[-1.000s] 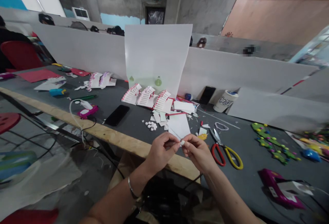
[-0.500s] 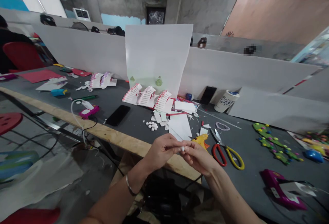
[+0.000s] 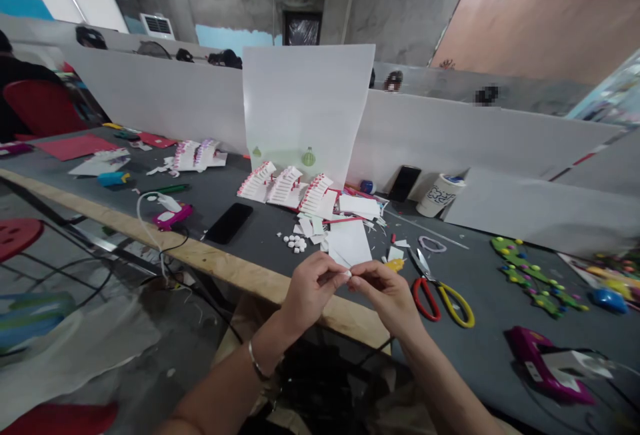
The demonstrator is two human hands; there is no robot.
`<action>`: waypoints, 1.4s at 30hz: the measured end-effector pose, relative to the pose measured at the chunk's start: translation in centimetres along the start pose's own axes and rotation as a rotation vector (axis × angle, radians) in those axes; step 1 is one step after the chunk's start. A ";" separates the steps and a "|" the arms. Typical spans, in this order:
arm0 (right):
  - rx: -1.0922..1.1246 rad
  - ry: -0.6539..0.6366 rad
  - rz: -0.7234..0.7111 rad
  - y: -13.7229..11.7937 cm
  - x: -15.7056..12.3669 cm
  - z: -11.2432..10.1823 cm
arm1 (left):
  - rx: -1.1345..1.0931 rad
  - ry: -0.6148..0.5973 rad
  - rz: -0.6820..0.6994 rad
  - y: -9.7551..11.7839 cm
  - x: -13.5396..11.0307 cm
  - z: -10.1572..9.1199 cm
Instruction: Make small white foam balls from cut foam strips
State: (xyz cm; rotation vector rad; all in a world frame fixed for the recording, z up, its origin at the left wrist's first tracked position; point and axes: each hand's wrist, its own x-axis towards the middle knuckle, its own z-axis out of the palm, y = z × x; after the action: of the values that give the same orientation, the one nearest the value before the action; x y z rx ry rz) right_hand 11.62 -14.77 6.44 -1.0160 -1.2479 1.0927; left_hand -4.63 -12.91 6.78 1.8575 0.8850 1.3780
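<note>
At the far left of my workspace, a person in dark clothes (image 3: pixel 17 68) sits by a red chair (image 3: pixel 43 108), and a red stool (image 3: pixel 15 235) stands on the floor on the near side of the bench (image 3: pixel 260 248). Along the bench's left stretch lie a red card (image 3: pixel 75 146), a pink glue gun (image 3: pixel 167 216) with its white cord trailing over the wooden edge (image 3: pixel 225 265), and a black phone (image 3: pixel 229 223). Farther back, three paper stair models (image 3: pixel 285 187) stand before an upright white board (image 3: pixel 305 108), with white pellets (image 3: pixel 295 243) scattered just near of them.

At center, my left hand (image 3: pixel 313 288), a bangle (image 3: pixel 259 363) on its wrist, meets my right hand (image 3: pixel 385 295) over the bench's near edge. The fingers (image 3: pixel 333 274) of my left hand and the fingers (image 3: pixel 363 274) of my right close together on a small white piece (image 3: pixel 349 275), pinching it between them just near of a white paper sheet (image 3: pixel 349 243).

To the right lie red-and-yellow scissors (image 3: pixel 440 302), a white cup (image 3: pixel 440 195) at the far side, a green foam cutout (image 3: pixel 533 276), and a magenta glue gun (image 3: pixel 550 368) at the near right.
</note>
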 end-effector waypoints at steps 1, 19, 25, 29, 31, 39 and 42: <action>-0.006 0.001 -0.004 -0.1 0.0 0.0 | 0.018 0.009 0.023 0.1 0.0 0.0; -0.135 0.114 -0.141 -0.9 -0.5 -0.1 | 0.064 -0.015 0.002 1.4 -0.3 0.4; -0.020 -0.020 -0.002 -0.3 -0.4 -0.7 | -0.250 -0.149 -0.228 1.6 0.1 -0.1; 0.189 -0.106 0.131 0.0 -0.2 -0.5 | -0.407 -0.190 -0.295 1.4 0.2 -0.2; 0.294 -0.138 0.197 -0.1 -0.1 -0.3 | -0.454 -0.185 -0.320 1.1 0.3 -0.3; 0.475 -0.126 0.358 -0.5 -0.1 0.3 | -0.395 -0.179 -0.230 1.0 0.5 -0.2; 0.436 -0.082 0.287 -0.3 0.0 0.4 | -0.364 -0.111 -0.217 0.9 0.4 0.0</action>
State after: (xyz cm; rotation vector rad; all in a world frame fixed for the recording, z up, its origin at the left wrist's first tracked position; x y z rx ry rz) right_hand 11.23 -14.83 6.72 -0.8323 -0.8838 1.5621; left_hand -4.41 -13.07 7.73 1.4991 0.7023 1.1981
